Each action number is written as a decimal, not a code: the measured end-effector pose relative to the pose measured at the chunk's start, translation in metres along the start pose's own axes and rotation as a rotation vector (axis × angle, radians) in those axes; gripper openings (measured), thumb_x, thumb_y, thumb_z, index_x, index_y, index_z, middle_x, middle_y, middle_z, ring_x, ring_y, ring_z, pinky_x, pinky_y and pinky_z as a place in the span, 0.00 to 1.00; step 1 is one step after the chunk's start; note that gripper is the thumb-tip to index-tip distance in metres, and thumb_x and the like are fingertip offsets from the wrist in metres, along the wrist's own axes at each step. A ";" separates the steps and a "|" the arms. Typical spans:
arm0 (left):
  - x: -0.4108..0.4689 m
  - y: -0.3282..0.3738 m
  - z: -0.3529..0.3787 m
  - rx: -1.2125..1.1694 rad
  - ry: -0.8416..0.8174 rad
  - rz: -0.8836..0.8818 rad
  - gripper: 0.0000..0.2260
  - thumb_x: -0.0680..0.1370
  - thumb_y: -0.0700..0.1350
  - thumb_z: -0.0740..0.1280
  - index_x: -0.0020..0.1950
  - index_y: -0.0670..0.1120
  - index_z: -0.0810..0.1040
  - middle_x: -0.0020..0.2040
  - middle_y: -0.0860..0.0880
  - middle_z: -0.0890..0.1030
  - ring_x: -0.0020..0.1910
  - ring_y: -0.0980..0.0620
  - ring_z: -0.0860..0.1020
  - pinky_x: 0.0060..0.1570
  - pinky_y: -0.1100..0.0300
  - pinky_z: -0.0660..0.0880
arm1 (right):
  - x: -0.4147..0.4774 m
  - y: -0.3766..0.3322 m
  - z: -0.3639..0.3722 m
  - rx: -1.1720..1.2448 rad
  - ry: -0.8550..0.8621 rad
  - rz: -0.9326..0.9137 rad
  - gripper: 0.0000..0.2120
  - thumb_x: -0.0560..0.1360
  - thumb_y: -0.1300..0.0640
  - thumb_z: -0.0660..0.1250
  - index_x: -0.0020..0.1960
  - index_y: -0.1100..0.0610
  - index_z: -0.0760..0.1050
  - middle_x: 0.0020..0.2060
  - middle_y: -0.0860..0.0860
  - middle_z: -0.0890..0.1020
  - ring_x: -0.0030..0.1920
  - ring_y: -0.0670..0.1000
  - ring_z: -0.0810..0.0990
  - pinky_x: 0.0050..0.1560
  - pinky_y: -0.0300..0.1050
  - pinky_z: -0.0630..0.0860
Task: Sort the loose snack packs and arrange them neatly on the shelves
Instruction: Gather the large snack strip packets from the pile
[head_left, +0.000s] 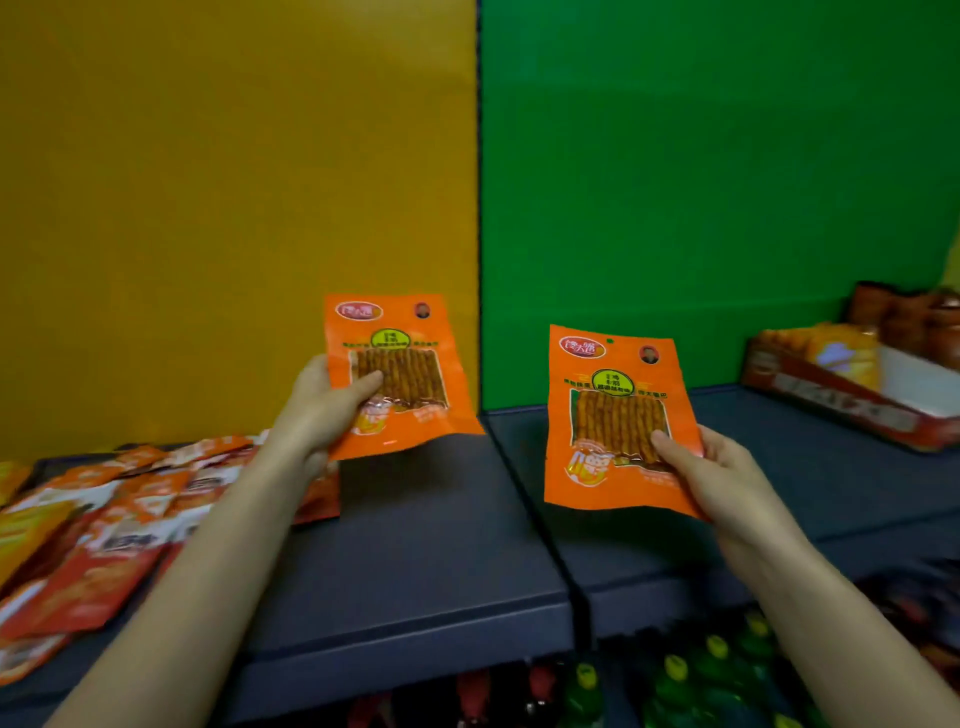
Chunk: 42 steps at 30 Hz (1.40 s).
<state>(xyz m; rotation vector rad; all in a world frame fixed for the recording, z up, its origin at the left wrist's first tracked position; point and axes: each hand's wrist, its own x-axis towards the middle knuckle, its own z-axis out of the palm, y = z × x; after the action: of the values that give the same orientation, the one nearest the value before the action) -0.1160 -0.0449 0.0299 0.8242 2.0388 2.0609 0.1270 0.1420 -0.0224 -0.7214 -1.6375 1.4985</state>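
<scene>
Head view showed both our hands raised over a dark shelf, each closed on one orange snack pack. Our left hand pinched the left pack at its lower left edge, thumb across the clear window; this pack was held in front of the yellow back panel. Our right hand pinched the right pack at its lower right corner, in front of the green back panel. Both packs were upright, faces toward us, clear of the shelf surface and well apart from each other. They appeared to carry the same print, so we judged them one sort.

A loose pile of packs lay at the left end of the shelf, overlapping and at mixed angles. An open display box with a few packs inside stood at the far right. Bottles showed on the level below.

We judged the step in hand to be checking the pair and placing it. To do it well, we noted: keep labels facing front and the same way up, square the edges together, and set matching packs in one place. The thin film would likely flop when held by one corner, so a lower grip or a supporting finger behind should help. Which spot was intended, we could not tell.
</scene>
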 end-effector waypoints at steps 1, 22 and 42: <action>-0.006 0.001 0.029 -0.004 -0.044 -0.019 0.09 0.76 0.39 0.66 0.55 0.46 0.73 0.53 0.41 0.80 0.41 0.47 0.80 0.45 0.54 0.77 | 0.001 0.001 -0.025 -0.010 0.030 0.006 0.08 0.78 0.56 0.62 0.55 0.53 0.76 0.40 0.49 0.84 0.30 0.39 0.82 0.30 0.32 0.74; -0.171 0.008 0.537 -0.214 -0.716 -0.121 0.12 0.77 0.40 0.65 0.60 0.47 0.69 0.56 0.44 0.79 0.48 0.48 0.81 0.43 0.54 0.78 | -0.019 0.029 -0.489 -0.141 0.578 0.087 0.06 0.77 0.57 0.64 0.53 0.56 0.76 0.43 0.54 0.83 0.30 0.45 0.82 0.31 0.36 0.77; -0.221 0.040 0.882 -0.340 -1.004 -0.100 0.11 0.79 0.38 0.60 0.49 0.55 0.68 0.51 0.50 0.79 0.50 0.48 0.80 0.45 0.56 0.77 | 0.052 0.028 -0.753 -0.176 0.847 0.105 0.10 0.77 0.55 0.63 0.57 0.56 0.74 0.42 0.56 0.84 0.33 0.49 0.83 0.38 0.40 0.77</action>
<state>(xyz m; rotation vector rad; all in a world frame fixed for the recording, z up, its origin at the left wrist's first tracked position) 0.4855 0.6331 -0.0487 1.2816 1.1187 1.3905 0.7317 0.5943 -0.0453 -1.3309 -1.0805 0.9021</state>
